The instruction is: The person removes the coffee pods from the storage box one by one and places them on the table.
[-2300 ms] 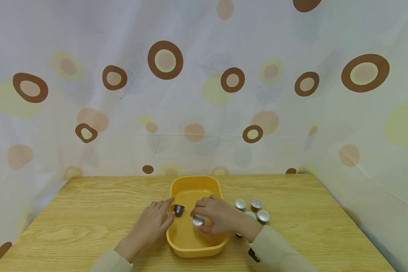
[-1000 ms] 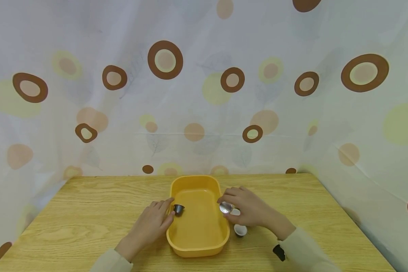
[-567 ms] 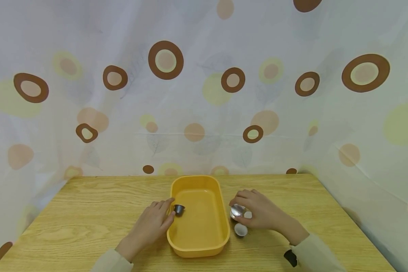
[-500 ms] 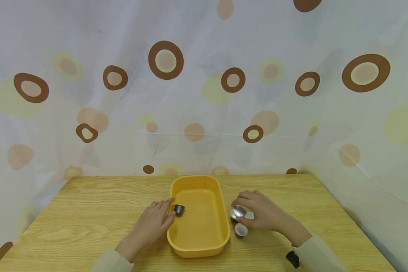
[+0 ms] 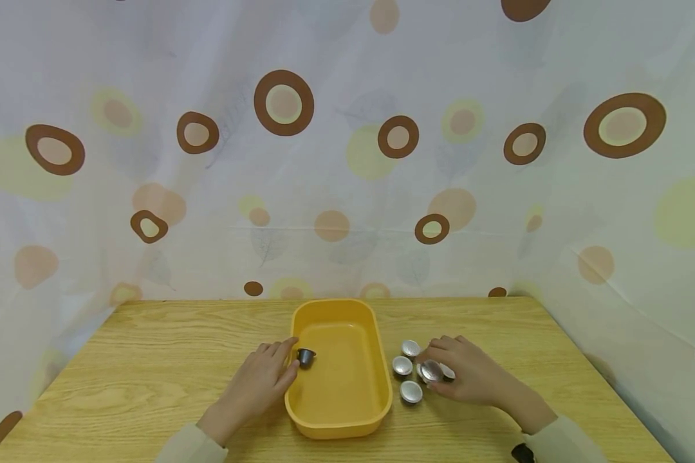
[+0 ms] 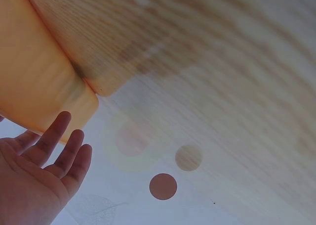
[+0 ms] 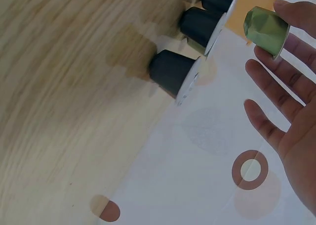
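Observation:
My right hand pinches a coffee capsule between thumb and fingers, silver lid facing up in the head view. The right wrist view shows that capsule's green foil body. It overlaps the group of capsules beside the tray, among them a front one, a left one and a back one, all lid up. My left hand rests at the left rim of the yellow tray, its fingers loosely extended in the left wrist view. One dark capsule lies tipped inside the tray, near my left fingertips.
The wooden table carries the tray at its middle and the capsules just right of it. A patterned curtain hangs behind and along both sides. Dark-bodied capsules stand near the right hand in the right wrist view.
My right hand has carried the capsule from over the tray rightward to the group on the table, uncovering the nearer capsules. The left hand and the dark capsule have stayed put.

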Action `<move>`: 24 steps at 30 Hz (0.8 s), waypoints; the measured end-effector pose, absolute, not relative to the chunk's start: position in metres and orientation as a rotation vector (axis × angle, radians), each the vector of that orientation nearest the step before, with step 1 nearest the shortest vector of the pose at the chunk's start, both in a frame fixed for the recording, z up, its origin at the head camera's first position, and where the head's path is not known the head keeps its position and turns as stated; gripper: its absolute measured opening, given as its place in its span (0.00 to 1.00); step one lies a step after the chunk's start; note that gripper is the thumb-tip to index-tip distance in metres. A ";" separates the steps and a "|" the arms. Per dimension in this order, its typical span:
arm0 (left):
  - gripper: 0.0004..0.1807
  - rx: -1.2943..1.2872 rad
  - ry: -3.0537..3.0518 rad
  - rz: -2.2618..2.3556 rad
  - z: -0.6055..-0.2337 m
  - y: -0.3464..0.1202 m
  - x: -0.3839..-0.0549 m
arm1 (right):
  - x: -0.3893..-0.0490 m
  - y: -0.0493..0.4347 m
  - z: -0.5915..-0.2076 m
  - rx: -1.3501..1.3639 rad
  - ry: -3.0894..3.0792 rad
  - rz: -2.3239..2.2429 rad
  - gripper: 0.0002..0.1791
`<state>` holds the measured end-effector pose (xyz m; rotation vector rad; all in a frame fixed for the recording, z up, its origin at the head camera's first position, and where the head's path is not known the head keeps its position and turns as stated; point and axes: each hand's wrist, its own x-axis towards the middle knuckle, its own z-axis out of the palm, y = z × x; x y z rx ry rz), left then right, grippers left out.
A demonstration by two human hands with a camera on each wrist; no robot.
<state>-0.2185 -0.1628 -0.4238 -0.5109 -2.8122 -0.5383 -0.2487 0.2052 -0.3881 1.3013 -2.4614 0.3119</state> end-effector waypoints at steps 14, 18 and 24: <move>0.23 -0.499 -2.823 -0.534 -0.425 -0.163 -0.219 | -0.244 0.220 -0.397 1.262 -2.508 0.282 0.18; 0.23 -0.500 -2.824 -0.536 -0.424 -0.162 -0.219 | -0.242 0.222 -0.400 1.263 -2.495 0.274 0.18; 0.24 -0.506 -2.829 -0.541 -0.424 -0.163 -0.218 | -0.241 0.225 -0.405 1.256 -2.486 0.273 0.19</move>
